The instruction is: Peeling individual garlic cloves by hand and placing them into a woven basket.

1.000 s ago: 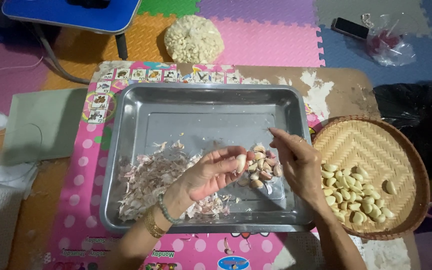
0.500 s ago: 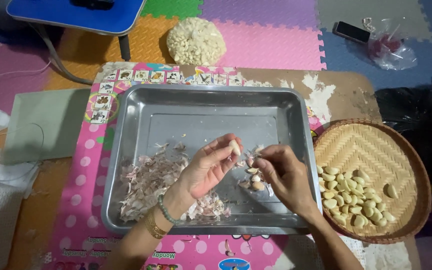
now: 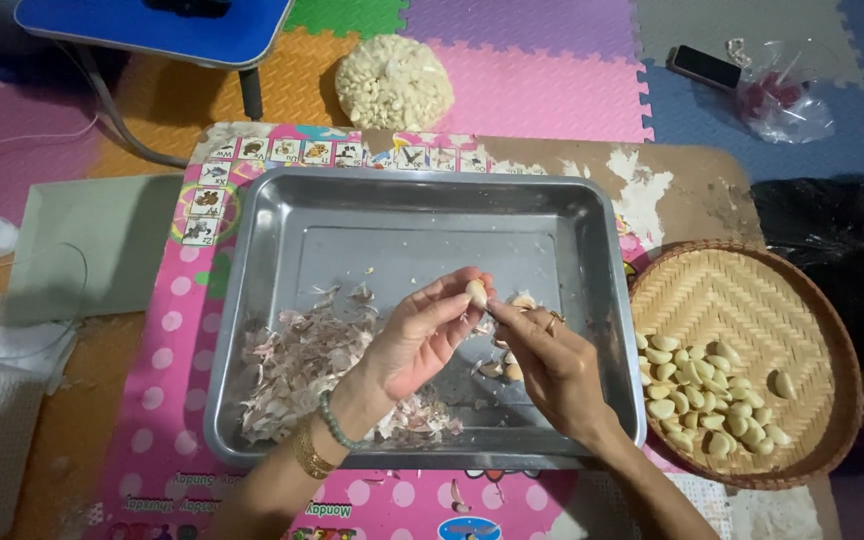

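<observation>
Foam floor mats in pink, purple, orange and green are lying behind a low bench (image 3: pixel 692 190) whose brown top is chipped and partly covered by a pink dotted mat (image 3: pixel 177 400). On it a steel tray (image 3: pixel 282 215) is sitting, with a heap of papery garlic skins (image 3: pixel 297 365) piling up in its near left part and a few unpeeled cloves (image 3: pixel 510 368) lying just under the hands.

Over the tray's middle, the left hand (image 3: pixel 414 340) is pinching a single garlic clove (image 3: pixel 476 292) between thumb and fingertips, the other fingers curling loosely. The right hand (image 3: pixel 552 365) is closing in from the right, its thumb and forefinger meeting at the clove's lower edge, seemingly picking at the skin; whether it has any skin in its grip I cannot tell.

Judging by its look, the clove is light, firm and smooth, likely slippery once bared, so a pinch across its fat middle is holding it best, leaving the tip and root end free for peeling. The skin is looking thin, dry and easily torn.

To the right, just beside the tray, a woven basket (image 3: pixel 742 300) is holding peeled cloves (image 3: pixel 697 385). Beyond the bench a clear bag of pale cloves (image 3: pixel 394 80) is resting on the floor.
</observation>
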